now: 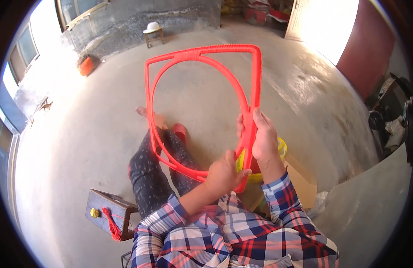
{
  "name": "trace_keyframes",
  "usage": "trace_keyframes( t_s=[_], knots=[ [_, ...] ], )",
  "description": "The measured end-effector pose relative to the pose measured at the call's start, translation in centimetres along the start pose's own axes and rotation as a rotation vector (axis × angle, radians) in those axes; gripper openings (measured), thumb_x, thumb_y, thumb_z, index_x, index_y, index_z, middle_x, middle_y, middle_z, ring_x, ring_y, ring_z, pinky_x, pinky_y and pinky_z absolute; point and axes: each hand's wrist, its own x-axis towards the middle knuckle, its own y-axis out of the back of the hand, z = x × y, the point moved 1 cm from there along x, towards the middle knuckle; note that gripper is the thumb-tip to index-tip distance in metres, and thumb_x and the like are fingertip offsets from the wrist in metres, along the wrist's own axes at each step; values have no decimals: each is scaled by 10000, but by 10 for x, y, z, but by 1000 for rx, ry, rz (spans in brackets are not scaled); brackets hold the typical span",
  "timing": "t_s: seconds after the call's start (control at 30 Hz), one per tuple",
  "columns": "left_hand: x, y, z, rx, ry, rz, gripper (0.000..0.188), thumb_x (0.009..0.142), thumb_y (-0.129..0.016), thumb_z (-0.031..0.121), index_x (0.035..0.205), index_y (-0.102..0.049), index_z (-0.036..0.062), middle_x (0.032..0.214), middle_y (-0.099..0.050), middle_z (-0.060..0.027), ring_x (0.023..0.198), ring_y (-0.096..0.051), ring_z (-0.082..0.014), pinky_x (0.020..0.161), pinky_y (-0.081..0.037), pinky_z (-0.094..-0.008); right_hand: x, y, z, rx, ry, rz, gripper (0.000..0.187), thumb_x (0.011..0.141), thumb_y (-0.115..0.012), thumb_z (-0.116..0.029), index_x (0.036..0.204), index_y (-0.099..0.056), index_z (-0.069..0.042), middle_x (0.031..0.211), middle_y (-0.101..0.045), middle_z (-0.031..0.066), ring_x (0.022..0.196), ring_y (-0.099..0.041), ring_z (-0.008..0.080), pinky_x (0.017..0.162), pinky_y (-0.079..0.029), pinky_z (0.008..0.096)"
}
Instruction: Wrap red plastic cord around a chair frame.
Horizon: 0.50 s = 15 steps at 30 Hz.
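Observation:
In front of me stands a red frame [257, 76], a square outline with a round ring inside it. Tight coils of red cord appear to cover its top and right sides. My right hand [264, 138] grips the frame's right side at about mid-height, thumb in front and fingertips showing inside the ring. Lower down, my left hand [224, 173] is closed at the bottom right corner, its thumb across the edge. Whether it also pinches cord cannot be made out. A small yellow patch [240, 161] shows between the two hands.
A dark wooden stool [99, 203] at my left holds a red cord bundle [111, 225] and a small yellow ball [94, 212]. At my right are a cardboard box [302, 183] and something yellow-rimmed [282, 147]. Farther off are an orange pot [85, 65] and a white hat [152, 27].

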Motion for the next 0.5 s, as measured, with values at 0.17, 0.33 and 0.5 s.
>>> trace_keyframes(
  t_s=[0.17, 0.33, 0.5],
  knots=[
    [2, 8, 7, -44, -165, -5, 564, 754, -776, 358, 1001, -413, 5, 821, -592, -200, 738, -621, -389, 627, -503, -422, -8, -8, -19, 39, 84, -12, 328, 994, -469, -349, 1020, -553, -33, 806, -607, 88, 624, -567, 149, 549, -472, 287],
    [5, 46, 22, -197, -259, -49, 505, 782, -740, 271, 1127, -483, 8, 909, -612, -230, 826, -613, -424, 691, -503, -450, -17, -6, -48, 50, 193, -49, 370, 998, -448, -366, 1017, -545, -9, 791, -603, 97, 594, -561, 152, 537, -464, 280],
    [0, 153, 45, 388, -654, 542, 327, 746, -682, 90, 1051, -580, 36, 1090, -563, -167, 1033, -535, -360, 870, -438, -455, -25, 0, -36, -29, 134, -173, 380, 991, -455, -380, 1014, -559, -16, 756, -614, 109, 561, -555, 153, 512, -451, 268]
  ],
)
